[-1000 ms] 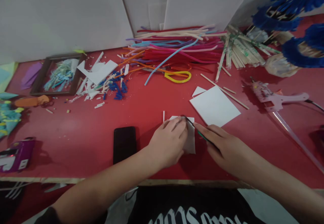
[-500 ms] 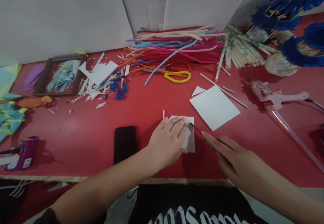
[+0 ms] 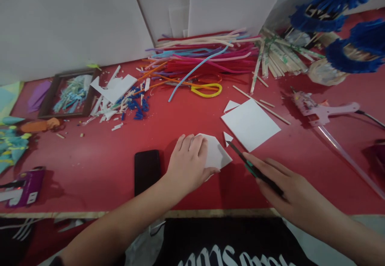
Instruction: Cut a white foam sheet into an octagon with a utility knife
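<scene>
- The white card (image 3: 215, 155) lies to the near left of the white square (image 3: 251, 123), one corner pointing right; its long axis I can't tell.
- The left hand (image 3: 189, 157) is closer — laid over it, unclenched.
- The right hand (image 3: 281, 183), on the square's near side, grasps a cutter (image 3: 252, 167), blade slanting forward-left to a small scrap (image 3: 227, 137).

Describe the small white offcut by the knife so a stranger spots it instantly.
On the red table, find the right hand holding a knife. At the tip of its blade, beside the big white square, lies the offcut. Unlike the scrap on that square's far side, it sits at the blade.
</scene>
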Tool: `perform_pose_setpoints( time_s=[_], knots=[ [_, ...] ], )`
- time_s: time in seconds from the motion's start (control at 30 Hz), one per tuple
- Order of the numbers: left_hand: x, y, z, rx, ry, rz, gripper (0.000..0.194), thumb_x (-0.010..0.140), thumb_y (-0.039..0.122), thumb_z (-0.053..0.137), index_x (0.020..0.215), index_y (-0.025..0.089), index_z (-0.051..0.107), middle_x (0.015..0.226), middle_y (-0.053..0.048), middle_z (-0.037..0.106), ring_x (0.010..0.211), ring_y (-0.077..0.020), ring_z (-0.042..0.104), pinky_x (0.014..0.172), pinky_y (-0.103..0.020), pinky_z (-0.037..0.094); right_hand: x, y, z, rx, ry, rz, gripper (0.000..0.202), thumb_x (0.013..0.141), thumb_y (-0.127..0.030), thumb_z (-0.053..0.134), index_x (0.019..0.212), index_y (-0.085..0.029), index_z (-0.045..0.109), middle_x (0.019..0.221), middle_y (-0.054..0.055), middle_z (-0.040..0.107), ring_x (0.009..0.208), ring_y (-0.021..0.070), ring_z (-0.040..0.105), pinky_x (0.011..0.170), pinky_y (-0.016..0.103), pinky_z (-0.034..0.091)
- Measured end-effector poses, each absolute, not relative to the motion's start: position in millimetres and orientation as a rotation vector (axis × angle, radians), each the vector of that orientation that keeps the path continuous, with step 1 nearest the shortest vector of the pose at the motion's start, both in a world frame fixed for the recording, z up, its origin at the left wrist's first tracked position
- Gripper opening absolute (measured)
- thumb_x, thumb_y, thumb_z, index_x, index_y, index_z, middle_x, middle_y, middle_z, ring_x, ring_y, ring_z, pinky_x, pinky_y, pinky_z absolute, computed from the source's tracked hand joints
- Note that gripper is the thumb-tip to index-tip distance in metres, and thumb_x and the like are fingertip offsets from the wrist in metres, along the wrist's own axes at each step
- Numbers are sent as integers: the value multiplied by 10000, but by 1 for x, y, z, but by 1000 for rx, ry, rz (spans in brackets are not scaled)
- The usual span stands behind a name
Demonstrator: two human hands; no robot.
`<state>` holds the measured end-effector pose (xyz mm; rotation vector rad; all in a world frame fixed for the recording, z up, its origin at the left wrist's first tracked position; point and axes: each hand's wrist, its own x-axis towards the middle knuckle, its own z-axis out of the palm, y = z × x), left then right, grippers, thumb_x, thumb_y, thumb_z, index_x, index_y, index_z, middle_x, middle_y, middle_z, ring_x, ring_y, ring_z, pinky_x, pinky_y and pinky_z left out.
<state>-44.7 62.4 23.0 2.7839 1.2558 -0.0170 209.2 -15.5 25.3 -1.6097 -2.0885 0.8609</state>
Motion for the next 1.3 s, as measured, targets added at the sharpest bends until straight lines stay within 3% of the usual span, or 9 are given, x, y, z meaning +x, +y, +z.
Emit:
perform_pose_setpoints(
  time_s=[0.13, 0.27, 0.37, 0.9, 1.3],
  knots=[
    [-44, 54, 21, 2783, 1371, 17, 752, 874, 546, 770, 1400, 47, 569, 1401, -231, 614, 1247, -370, 601, 1039, -478, 519, 194, 0, 21, -1560, -2095, 862, 561, 981, -168, 416, 1537, -192, 480, 1140, 132, 744, 970, 217, 758, 818, 347, 636],
    [-41, 52, 15, 2825, 1232, 58, 676, 926, 429, 732, 1458, 64, 527, 1488, -190, 585, 1397, -319, 520, 1141, -417, 464, 185, 10, 16, -1530, -2124, 848, 565, 959, -155, 421, 1517, -195, 500, 1210, 140, 735, 1032, 231, 751, 860, 375, 633],
    [-41, 54, 12, 2808, 1099, 44, 621, 947, 365, 698, 1465, 76, 517, 1491, -165, 596, 1397, -276, 533, 1149, -383, 463, 184, 15, 15, -1542, -2150, 868, 592, 950, -143, 425, 1534, -219, 490, 1201, 133, 734, 1012, 237, 752, 851, 387, 632],
    [-39, 61, 16, 2747, 1078, 71, 564, 922, 297, 654, 1415, 55, 526, 1457, -194, 610, 1358, -298, 570, 1094, -419, 521, 184, 22, 18, -1599, -2269, 850, 592, 941, -145, 374, 1518, -125, 509, 1088, 137, 716, 837, 221, 724, 707, 358, 606],
    [-41, 62, 13, 2726, 1048, 103, 571, 911, 283, 655, 1415, 60, 503, 1432, -201, 614, 1365, -302, 560, 1097, -426, 522, 187, 22, 19, -1584, -2309, 805, 614, 930, -134, 396, 1529, -203, 513, 1096, 112, 725, 787, 192, 715, 652, 316, 585]
  ],
)
